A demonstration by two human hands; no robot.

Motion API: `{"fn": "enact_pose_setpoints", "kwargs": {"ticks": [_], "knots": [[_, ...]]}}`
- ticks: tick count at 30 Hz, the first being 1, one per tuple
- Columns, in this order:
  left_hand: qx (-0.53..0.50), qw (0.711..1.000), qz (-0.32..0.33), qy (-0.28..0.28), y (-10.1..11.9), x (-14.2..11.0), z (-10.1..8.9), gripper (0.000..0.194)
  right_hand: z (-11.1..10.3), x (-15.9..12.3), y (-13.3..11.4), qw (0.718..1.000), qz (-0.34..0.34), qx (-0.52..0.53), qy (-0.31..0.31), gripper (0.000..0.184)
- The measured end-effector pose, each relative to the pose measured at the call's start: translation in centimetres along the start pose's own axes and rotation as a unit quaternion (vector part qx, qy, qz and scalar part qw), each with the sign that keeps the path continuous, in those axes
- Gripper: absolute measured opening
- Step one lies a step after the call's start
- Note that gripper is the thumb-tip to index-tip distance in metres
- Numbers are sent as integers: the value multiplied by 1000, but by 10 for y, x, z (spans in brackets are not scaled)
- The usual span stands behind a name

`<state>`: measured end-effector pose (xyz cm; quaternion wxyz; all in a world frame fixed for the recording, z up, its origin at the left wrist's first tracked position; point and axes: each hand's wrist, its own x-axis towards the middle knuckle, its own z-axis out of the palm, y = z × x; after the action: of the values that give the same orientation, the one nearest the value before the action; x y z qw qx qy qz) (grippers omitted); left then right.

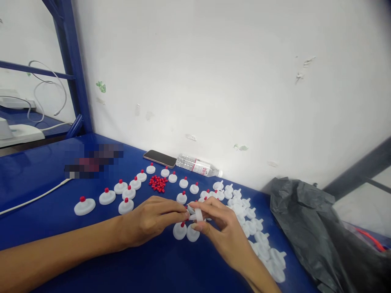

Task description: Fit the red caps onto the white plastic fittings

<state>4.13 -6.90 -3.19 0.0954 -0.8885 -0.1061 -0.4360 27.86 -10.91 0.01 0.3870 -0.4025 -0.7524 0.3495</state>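
My right hand (pixel 221 226) pinches a white spouted lid (pixel 198 215) on its side, its spout pointing left. At the spout's tip, the fingers of my left hand (pixel 155 217) are closed on a small red cap, mostly hidden by the fingertips. Just below the hands stand two white lids, one (pixel 180 231) red-tipped and the other (pixel 193 233) partly covered by my fingers. Beyond my left hand lies a pile of loose red caps (pixel 158 184). Several lids with red tips, such as one at the far left (pixel 84 206), stand around it.
Bare white lids (pixel 259 240) are heaped to the right, beside a dark plastic bag (pixel 305 228). Along the wall lie a phone (pixel 159 158) and a clear water bottle (pixel 199 166). A white cable (pixel 36 197) crosses the blue table (pixel 146 268) at left, near a blurred-out item.
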Motion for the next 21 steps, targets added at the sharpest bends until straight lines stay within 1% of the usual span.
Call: {"fn": "enact_pose_setpoints", "kwargs": {"ticks": [4,8,11,14,18,19,21], "knots": [[17,1000,-4,10,-2,2,0,31,2,0,-2,1000,-12,-7,12,31],[32,998,-26,49,-4,10,-1,32,1,1,-7,998,-33,-1,55,27],[39,997,-33,60,-2,16,-3,30,-2,1,-10,993,-62,-39,96,25],[20,998,-35,53,0,19,-2,27,-4,1,-11,989,-66,-83,105,25],[-14,993,-89,76,-6,18,3,23,-10,1,-10,985,-32,-138,99,28],[-4,991,-107,80,-9,17,3,22,-12,1,-9,981,-26,-157,107,27],[44,987,-139,64,-18,14,2,20,-19,1,-5,966,-41,-213,139,24]]}}
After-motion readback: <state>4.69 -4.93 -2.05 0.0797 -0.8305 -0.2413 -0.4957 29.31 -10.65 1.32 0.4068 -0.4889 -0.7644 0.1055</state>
